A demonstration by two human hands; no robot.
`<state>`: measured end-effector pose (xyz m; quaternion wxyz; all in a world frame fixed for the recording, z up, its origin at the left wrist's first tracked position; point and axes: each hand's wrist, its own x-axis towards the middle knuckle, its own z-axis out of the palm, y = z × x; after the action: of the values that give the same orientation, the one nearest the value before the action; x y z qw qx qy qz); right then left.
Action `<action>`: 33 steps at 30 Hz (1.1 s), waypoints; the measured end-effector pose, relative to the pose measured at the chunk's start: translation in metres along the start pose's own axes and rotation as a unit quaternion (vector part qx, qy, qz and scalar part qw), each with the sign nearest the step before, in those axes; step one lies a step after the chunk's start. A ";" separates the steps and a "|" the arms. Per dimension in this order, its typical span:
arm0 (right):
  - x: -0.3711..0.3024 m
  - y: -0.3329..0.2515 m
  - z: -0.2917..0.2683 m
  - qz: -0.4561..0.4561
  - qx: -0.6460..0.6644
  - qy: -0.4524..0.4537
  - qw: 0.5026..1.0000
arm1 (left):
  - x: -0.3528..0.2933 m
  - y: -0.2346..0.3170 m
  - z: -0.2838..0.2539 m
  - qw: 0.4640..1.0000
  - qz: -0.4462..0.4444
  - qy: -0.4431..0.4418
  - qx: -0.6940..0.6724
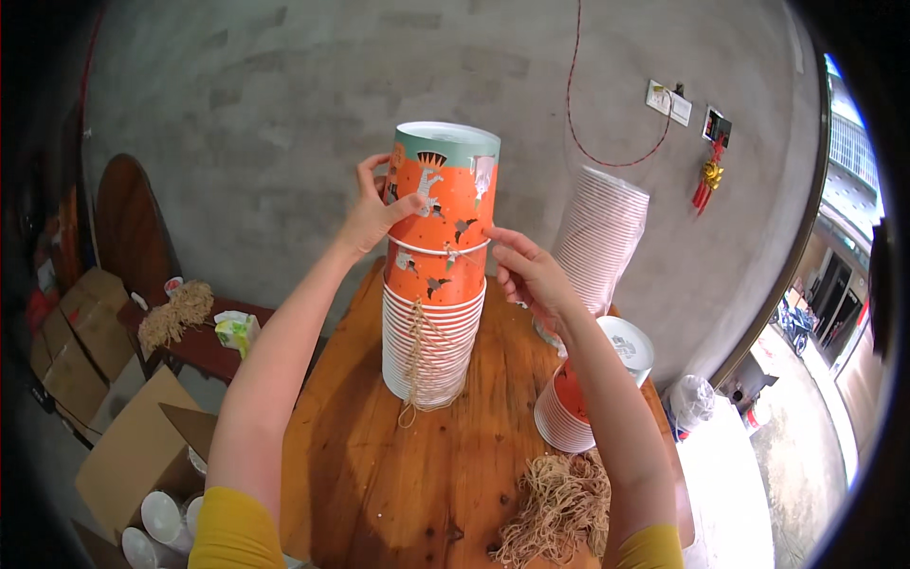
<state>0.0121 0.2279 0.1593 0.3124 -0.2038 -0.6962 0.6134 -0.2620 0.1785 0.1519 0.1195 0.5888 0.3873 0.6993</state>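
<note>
Orange bucket (444, 204): upturned atop the bucket stack (431, 346); likely light, stiff, easily dented, best held gently round its wall.
Left hand (373, 218): grip curved part-open around the bucket's left side.
Right hand (529, 270): fingertips at its right edge; cannot tell whether pinching anything.

Orange bucket stack (444, 199): smooth, glossy, paper-like. Tabletop (379, 465): varnished wood. Twine heap (557, 503): rough, fibrous. Wall (284, 95): matt, cement-like from where I stand. Carton (131, 450): matt cardboard. Wrapped stack (604, 228): shiny plastic film.
</note>
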 end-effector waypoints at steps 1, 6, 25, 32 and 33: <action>0.000 0.005 -0.001 0.002 -0.001 -0.008 1.000 | -0.002 -0.007 -0.001 1.000 -0.012 -0.005 -0.002; -0.007 0.023 0.001 0.024 0.019 -0.041 0.999 | -0.014 -0.025 -0.004 0.996 -0.076 -0.047 -0.027; -0.078 0.042 -0.006 0.034 -0.088 0.013 0.995 | -0.076 -0.060 -0.009 0.994 -0.099 -0.033 -0.018; -0.151 0.009 -0.070 -0.179 -0.602 0.235 0.742 | -0.173 -0.074 -0.022 0.986 -0.141 0.083 -0.002; -0.161 0.011 -0.079 -0.149 -0.627 0.239 0.726 | -0.190 -0.071 -0.011 0.986 -0.149 0.074 -0.001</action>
<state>0.1812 0.1801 0.1226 0.3569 -0.3864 -0.8461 -0.0861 -0.2400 0.1029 -0.0355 0.1942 0.4710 0.4775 0.7159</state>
